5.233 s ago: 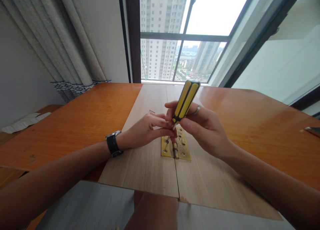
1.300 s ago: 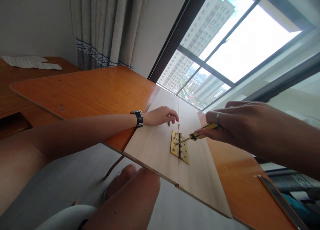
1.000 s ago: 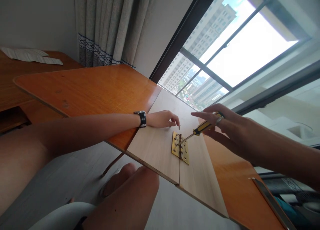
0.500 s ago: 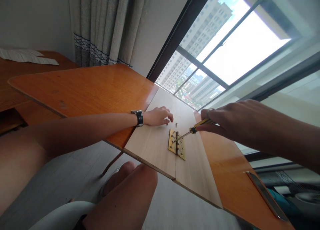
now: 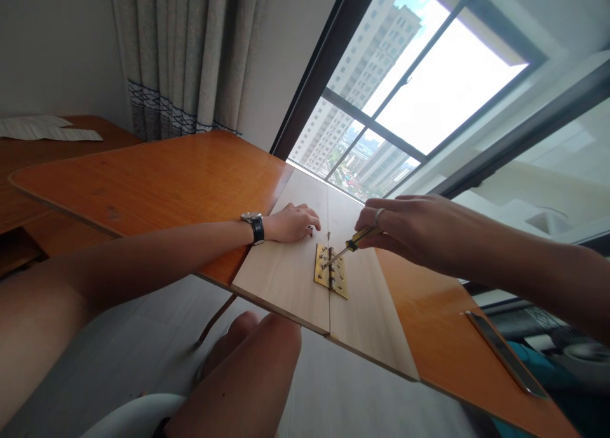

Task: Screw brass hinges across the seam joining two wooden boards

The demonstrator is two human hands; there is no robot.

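Observation:
Two pale wooden boards [image 5: 281,269] lie side by side, with a brass hinge [image 5: 323,265] across their seam. My right hand [image 5: 395,225] is closed around the yellow-and-black handle of a screwdriver [image 5: 352,243]. The screwdriver slants down to the left, its tip at a screw on the hinge's left leaf. My left hand [image 5: 291,223] rests on the left board above the hinge, its fingers bent and apart. A small dark piece, perhaps a screw, shows by its fingertips. Another small screw [image 5: 328,235] is near the seam above the hinge.
The boards lie on an orange-brown wooden table [image 5: 181,184]. A flat dark device with a shiny rim [image 5: 505,355] lies near the table's right edge. Papers [image 5: 52,130] are on a surface at far left. A window [image 5: 376,114] and a curtain [image 5: 176,63] stand behind.
The view has shifted slightly. My right hand has turned on the screwdriver handle, while the tip stays on the hinge's left leaf. My left hand remains on the board.

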